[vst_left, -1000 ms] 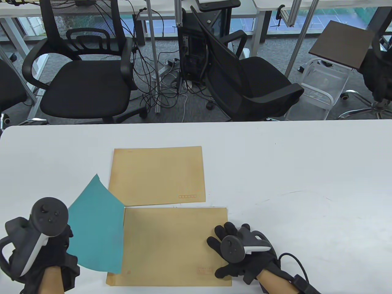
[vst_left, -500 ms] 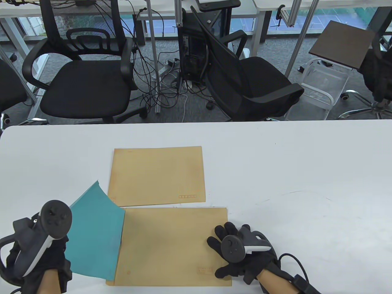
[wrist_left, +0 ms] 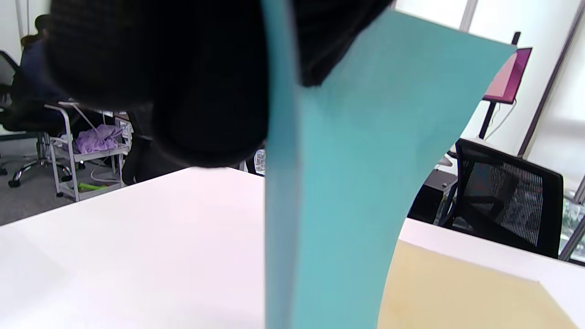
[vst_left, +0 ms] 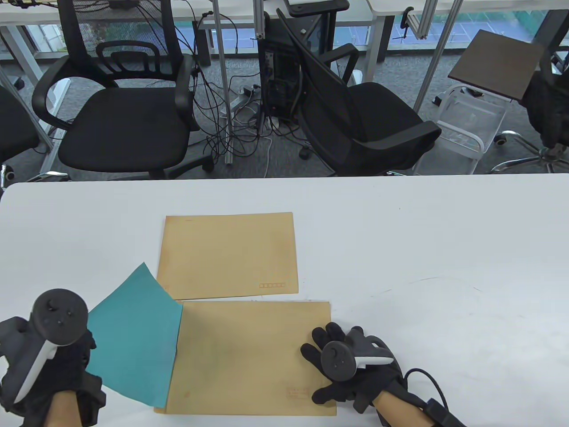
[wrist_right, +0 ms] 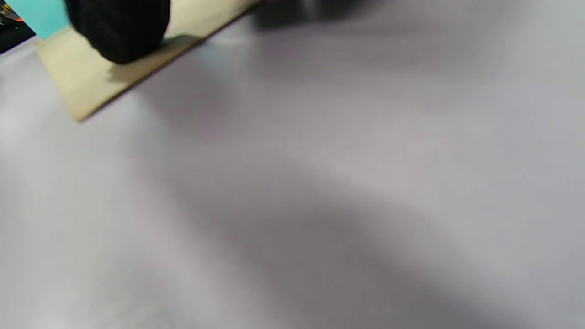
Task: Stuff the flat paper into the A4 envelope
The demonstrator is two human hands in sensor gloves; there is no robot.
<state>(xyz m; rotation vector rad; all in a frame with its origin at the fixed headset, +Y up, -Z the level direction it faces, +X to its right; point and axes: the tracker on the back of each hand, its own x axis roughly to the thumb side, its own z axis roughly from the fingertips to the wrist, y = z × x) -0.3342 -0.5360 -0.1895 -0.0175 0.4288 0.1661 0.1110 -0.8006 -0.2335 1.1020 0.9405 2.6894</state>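
Observation:
A teal paper sheet (vst_left: 133, 338) is held at its near left edge by my left hand (vst_left: 58, 378), lifted off the table and curved; its right edge meets the left, open end of the near brown envelope (vst_left: 249, 356). In the left wrist view my fingers (wrist_left: 183, 82) pinch the teal paper (wrist_left: 347, 173) above that envelope (wrist_left: 457, 297). My right hand (vst_left: 342, 369) rests flat with spread fingers on the envelope's right end. In the right wrist view a fingertip (wrist_right: 119, 27) presses the envelope (wrist_right: 91, 77).
A second brown envelope (vst_left: 229, 255) lies flat just beyond the near one. The white table (vst_left: 444, 267) stretches wide to the right. Office chairs (vst_left: 124, 120) and cables stand on the floor past the far edge.
My left hand has shifted left and lower with the teal paper. The paper's lifted far corner has dropped and its right edge now sits further along at the envelope's left end. My right hand has not moved.

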